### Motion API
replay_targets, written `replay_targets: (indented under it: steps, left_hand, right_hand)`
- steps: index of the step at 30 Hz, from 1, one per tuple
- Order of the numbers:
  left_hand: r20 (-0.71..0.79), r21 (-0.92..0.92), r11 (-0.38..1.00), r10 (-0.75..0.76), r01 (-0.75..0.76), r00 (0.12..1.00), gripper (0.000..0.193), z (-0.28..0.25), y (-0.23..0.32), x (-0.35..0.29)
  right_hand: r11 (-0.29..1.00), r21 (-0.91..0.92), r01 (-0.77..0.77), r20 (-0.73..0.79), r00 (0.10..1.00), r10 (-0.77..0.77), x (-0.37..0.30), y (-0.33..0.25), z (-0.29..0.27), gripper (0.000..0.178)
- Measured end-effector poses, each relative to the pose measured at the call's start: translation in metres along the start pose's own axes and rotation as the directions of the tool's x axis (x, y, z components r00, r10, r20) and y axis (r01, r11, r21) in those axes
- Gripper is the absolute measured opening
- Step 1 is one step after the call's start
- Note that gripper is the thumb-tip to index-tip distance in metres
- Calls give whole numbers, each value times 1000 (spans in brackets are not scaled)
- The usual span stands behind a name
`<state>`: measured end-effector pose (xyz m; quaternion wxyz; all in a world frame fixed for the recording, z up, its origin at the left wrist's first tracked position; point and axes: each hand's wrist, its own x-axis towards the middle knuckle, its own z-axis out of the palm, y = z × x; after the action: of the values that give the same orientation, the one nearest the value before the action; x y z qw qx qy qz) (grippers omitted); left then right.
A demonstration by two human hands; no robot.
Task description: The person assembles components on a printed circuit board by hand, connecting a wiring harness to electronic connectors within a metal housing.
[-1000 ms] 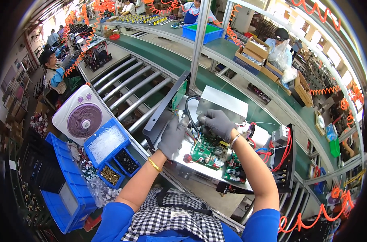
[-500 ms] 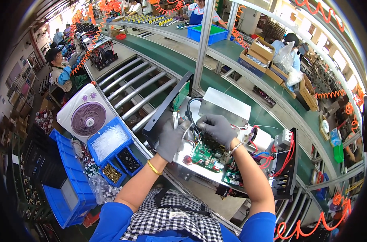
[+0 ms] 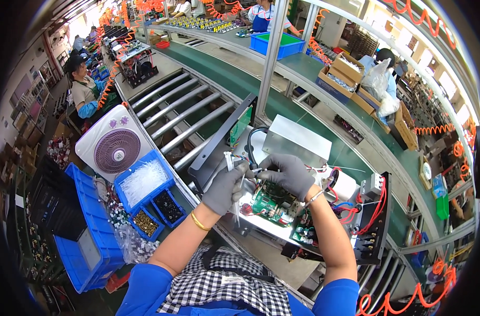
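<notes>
White cable ties (image 3: 229, 159) stick up out of my gloved left hand (image 3: 222, 188), which is closed around them; their tails hang below the palm. My gloved right hand (image 3: 287, 178) is closed in a pinch beside the left fingertips, at a short white strip that looks like the end of a tie. Between the hands, thin coloured wires meet a looped black cable (image 3: 249, 139). Both hands are above an opened electrical unit with a green circuit board (image 3: 266, 203), a silver metal box (image 3: 298, 138) and an upright black panel (image 3: 213, 139). The fingers partly hide the wires.
At left stand a purple-and-white fan (image 3: 116, 150), a blue bin of white ties (image 3: 147, 181) and small bins of brass (image 3: 145, 223) and black parts (image 3: 168, 206). Conveyor rollers (image 3: 192, 121) lie beyond. A metal post (image 3: 271, 63) rises behind the unit. Other people work farther off.
My right hand has moved slightly down and right, off the black cable, to the white strip. My left hand has turned and risen a little, with the ties still in it.
</notes>
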<state>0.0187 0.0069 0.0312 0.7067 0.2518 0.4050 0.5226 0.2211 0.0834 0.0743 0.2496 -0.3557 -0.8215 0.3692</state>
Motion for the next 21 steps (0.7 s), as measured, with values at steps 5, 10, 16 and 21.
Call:
replay_targets:
  steps: [5,10,16,21]
  left_hand:
    - [-28,-94,994,56,-58,998,19,1,-4,0]
    - [-35,168,964,213,-204,977,18,5,-5,-16]
    - [62,285,926,239,-247,969,21,12,13,-18]
    - [117,210,955,187,-208,975,26,7,19,-12]
  right_hand:
    - [903,-396,169,-68,975,-213,3,-9,10,17]
    - [927,-372,51,-167,978,-121,5,-10,20,17]
    - [986,-153,-64,-138,989,43,8,-3,14,18]
    - [997,46,-68,-20,997,69,6,8,3,21]
